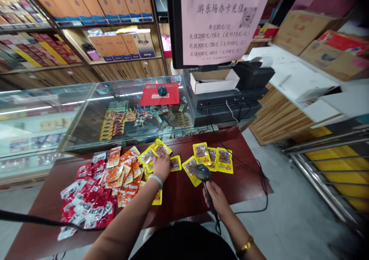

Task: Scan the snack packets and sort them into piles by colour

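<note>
At 8 o'clock in the view, red-and-white snack packets (pixel 94 194) lie heaped on the dark red table (pixel 178 194), with orange snack packets (pixel 113 174) at the heap's 2 o'clock. At 7 o'clock the left grip (pixel 162 167) rests among yellow snack packets (pixel 147 157); whether its fingers are pinched or apart I cannot tell (the back of the hand hides them). Further right, the barcode scanner (pixel 201 172) has its head over the leftmost packet of a second yellow group (pixel 212 158), near 5 o'clock, its handle clamped in the right grip (pixel 215 198). Steady work here would probably mean drawing one packet at a time, smoothing its shiny film, angling the scanner against glare, and keeping the two yellow groups apart.
</note>
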Demonstrator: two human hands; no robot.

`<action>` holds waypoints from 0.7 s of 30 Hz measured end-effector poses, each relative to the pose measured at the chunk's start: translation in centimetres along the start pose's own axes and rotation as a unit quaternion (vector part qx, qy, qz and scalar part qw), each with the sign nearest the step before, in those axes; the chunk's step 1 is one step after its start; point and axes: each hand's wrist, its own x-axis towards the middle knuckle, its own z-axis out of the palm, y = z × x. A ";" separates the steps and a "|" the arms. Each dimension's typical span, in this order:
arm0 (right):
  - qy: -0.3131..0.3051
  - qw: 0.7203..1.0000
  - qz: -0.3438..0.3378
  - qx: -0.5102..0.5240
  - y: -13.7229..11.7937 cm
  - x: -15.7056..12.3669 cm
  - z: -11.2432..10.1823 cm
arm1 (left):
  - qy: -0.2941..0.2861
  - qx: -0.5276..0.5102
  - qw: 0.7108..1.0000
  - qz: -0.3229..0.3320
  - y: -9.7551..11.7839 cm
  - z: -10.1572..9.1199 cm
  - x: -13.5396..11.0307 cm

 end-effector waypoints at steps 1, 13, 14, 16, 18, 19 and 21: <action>0.003 1.000 -0.002 -0.001 -0.1 -0.1 0.0 | -0.016 -0.026 1.000 -0.007 0.3 -0.2 -0.2; -0.001 0.999 -0.031 0.025 -1.0 -0.9 -1.1 | -0.036 -0.467 0.881 -0.072 6.0 3.2 -0.8; -0.005 0.999 -0.033 0.027 -0.9 -0.9 -1.3 | -0.032 -0.473 0.877 -0.079 6.4 3.3 -0.9; -0.004 0.999 -0.036 0.031 -0.7 -0.9 -1.7 | -0.033 -0.520 0.849 -0.092 7.5 3.7 -1.1; 0.008 0.999 -0.040 0.035 -0.5 -0.8 -2.2 | -0.040 -0.605 0.791 -0.088 9.1 4.0 -1.0; 0.019 0.998 -0.042 0.037 -0.5 -0.8 -2.4 | -0.047 -0.650 0.755 -0.078 10.2 4.2 -0.8; 0.042 0.997 -0.042 0.042 -0.4 -0.8 -3.0 | -0.077 -0.718 0.690 -0.052 12.4 4.4 -0.4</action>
